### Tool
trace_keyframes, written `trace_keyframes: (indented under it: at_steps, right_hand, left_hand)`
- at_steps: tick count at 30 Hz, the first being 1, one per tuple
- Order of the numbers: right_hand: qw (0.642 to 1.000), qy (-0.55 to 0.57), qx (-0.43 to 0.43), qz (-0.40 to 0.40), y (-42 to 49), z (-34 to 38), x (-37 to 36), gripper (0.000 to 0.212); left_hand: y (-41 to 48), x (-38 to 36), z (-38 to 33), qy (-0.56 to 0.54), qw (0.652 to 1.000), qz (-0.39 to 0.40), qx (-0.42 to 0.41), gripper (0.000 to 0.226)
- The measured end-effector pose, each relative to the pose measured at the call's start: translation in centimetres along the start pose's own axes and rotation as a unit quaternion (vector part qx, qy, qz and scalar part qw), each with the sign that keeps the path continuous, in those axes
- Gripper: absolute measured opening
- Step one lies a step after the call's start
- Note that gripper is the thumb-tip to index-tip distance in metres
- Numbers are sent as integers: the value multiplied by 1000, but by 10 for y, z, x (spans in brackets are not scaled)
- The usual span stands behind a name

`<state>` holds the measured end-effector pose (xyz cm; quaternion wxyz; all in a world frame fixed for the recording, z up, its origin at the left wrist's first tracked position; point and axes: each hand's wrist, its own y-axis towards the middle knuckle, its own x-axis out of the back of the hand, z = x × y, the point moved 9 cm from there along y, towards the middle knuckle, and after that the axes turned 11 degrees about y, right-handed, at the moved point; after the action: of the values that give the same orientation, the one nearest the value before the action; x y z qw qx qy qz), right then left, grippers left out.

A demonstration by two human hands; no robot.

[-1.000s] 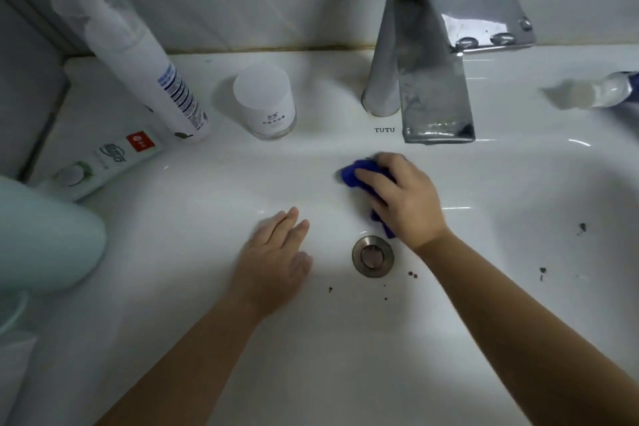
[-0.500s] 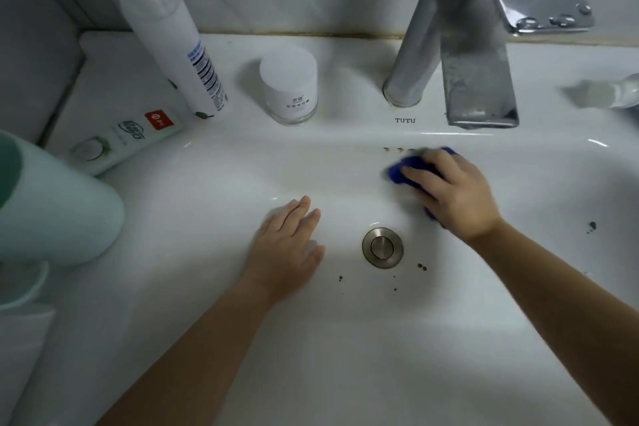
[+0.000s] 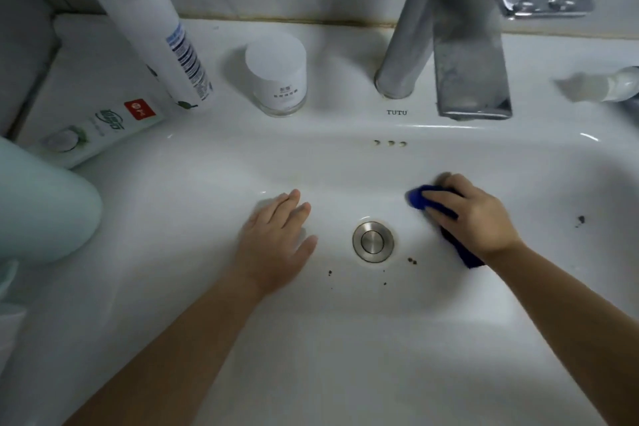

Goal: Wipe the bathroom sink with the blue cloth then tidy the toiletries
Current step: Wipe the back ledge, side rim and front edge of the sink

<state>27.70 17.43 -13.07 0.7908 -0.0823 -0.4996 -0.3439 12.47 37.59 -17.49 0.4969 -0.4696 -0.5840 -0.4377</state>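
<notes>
My right hand (image 3: pixel 475 216) presses a crumpled blue cloth (image 3: pixel 420 198) against the white sink basin (image 3: pixel 214 204), right of the metal drain (image 3: pixel 373 241); part of the cloth trails under my wrist. My left hand (image 3: pixel 276 242) lies flat on the basin left of the drain, fingers together, holding nothing. Dark specks (image 3: pixel 411 261) lie just below the drain, and one more dark speck (image 3: pixel 581 220) sits at the far right. On the ledge stand a tall white bottle (image 3: pixel 155 31) and a small white jar (image 3: pixel 276 74); a toothpaste tube (image 3: pixel 100 130) lies flat.
The chrome faucet (image 3: pixel 460 55) juts over the basin at the back. A pale green rounded object (image 3: pixel 38 204) fills the left edge. Another white bottle (image 3: pixel 619 85) lies on the right ledge, cut off by the frame. A tiled wall runs behind.
My right hand has slid the blue cloth from under the faucet down and rightward, beside the drain. The left hand has stayed flat in place. The view shifted left.
</notes>
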Motion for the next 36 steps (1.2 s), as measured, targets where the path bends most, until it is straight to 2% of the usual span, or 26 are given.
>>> trace_keyframes:
  at_steps: [2, 4, 8, 10, 13, 14, 16, 18, 20, 23, 24, 26, 28, 30, 32, 34, 36]
  right_hand:
    - [999, -5, -45, -29, -7, -13, 12, 24]
    - [999, 2, -22, -23, 1, 5, -4, 24]
    - [999, 31, -1, 19, 11, 23, -33, 23]
    - [999, -4, -26, 28, -4, -1, -12, 23]
    - [992, -78, -97, -3, -22, -44, 46, 15]
    - [991, -97, -92, -3, -21, -48, 57, 12]
    - [993, -109, -47, -5, -7, -34, 60, 8]
    - [994, -107, 33, -17, 16, 2, 45, 11]
    - [985, -119, 122, -16, 35, 36, 24, 22]
    - [969, -164, 179, 35, 30, 33, 33, 23]
    - [976, -151, 155, 41, 18, 17, 48, 21]
    - [992, -124, 30, 6, -5, -25, 96, 17]
    - [983, -162, -89, -9, -14, -51, 130, 16]
    - [959, -225, -155, 74, -18, -61, 127, 17]
    - [936, -251, -178, 171, -47, -55, 108, 23]
    - [929, -214, -168, 253, -94, -32, 88, 23]
    - [936, -174, -127, 279, -129, -9, 70, 25]
  left_hand:
    - [5, 4, -4, 10, 1000, 4, 1, 54]
    - [8, 8, -16, 33, 999, -1, -16, 53]
    - [22, 1, -56, 34, 993, -2, -112, 61]
    - [32, -8, -66, 13, 992, 10, -122, 67]
    - [36, -16, -74, 9, 993, 33, -114, 61]
    - [35, -18, -74, 15, 993, 36, -109, 61]
    - [34, -18, -74, 12, 994, 36, -102, 60]
    - [35, -15, -72, -1, 995, 30, -96, 58]
    - [36, -15, -71, -3, 995, 30, -92, 62]
    - [36, -17, -71, -12, 994, 43, -99, 74]
    - [36, -18, -70, -18, 994, 45, -93, 75]
    - [36, -18, -70, -19, 995, 45, -87, 77]
    - [36, -16, -72, -17, 995, 52, -82, 79]
    - [36, -13, -74, -21, 995, 54, -78, 80]
    - [36, -11, -75, -18, 996, 48, -79, 80]
    - [36, -11, -75, -16, 995, 47, -84, 79]
    - [36, -14, -75, -21, 994, 56, -90, 79]
